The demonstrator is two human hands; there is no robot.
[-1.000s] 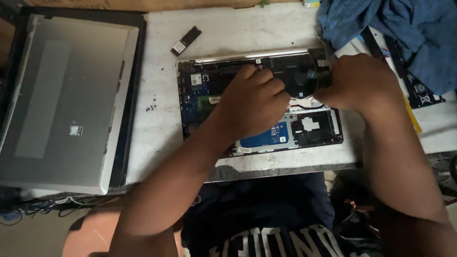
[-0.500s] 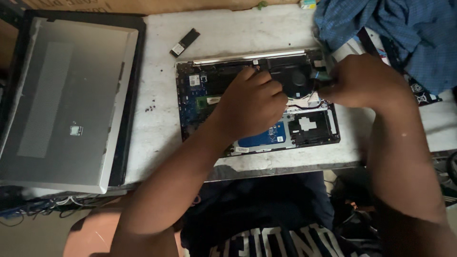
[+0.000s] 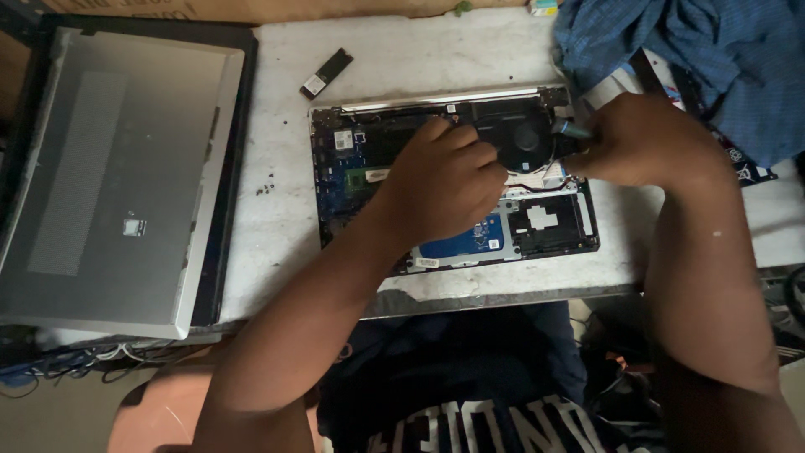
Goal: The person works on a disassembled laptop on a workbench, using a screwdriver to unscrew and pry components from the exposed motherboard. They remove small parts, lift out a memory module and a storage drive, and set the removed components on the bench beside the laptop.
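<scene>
An opened laptop base [image 3: 545, 226] lies on the white table, its circuit boards and round black fan [image 3: 524, 138] exposed. My left hand [image 3: 444, 180] rests on the middle of the base, fingers curled down near the fan; what it touches is hidden. At the base's right edge my right hand [image 3: 641, 138] grips a small tool with a teal-tipped handle [image 3: 574, 130], pointing toward the fan corner.
A grey laptop bottom cover [image 3: 117, 184] lies on a dark tray at the left. A small black memory stick [image 3: 327, 73] lies behind the base, with tiny screws [image 3: 267, 186] to its left. Blue cloth [image 3: 696, 50] is heaped at the back right.
My right hand has shifted slightly right, off the fan, so the fan and the tool's teal tip now show. My left hand stays in place on the base.
</scene>
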